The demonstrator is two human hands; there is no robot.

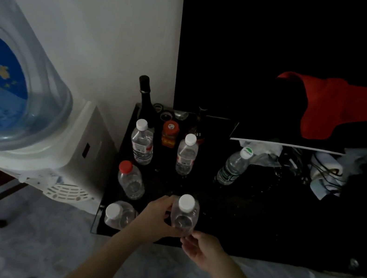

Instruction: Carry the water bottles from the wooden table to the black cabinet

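Water dispenser (38, 137) stands at 9 o'clock, just beside the black cabinet (260, 226). On the cabinet's left edge, at 7 to 8 o'clock of the bottle in hand, stand a white-capped bottle (119, 214) and a red-capped bottle (131, 180). Three more bottles stand upright at 11 to 1 o'clock.

Left hand (158, 217) is wrapped around the clear bottle (184, 215), fingers closed on its left side. Right hand (201, 249) touches the bottle's base at 5 o'clock with fingers loosely curled; whether it grips cannot be determined.

Judged step: setting the bottle down. Lower it vertically onto the bare surface, base flat. Keep it apart from the neighbouring bottles. Open the fingers only once the base is seated.
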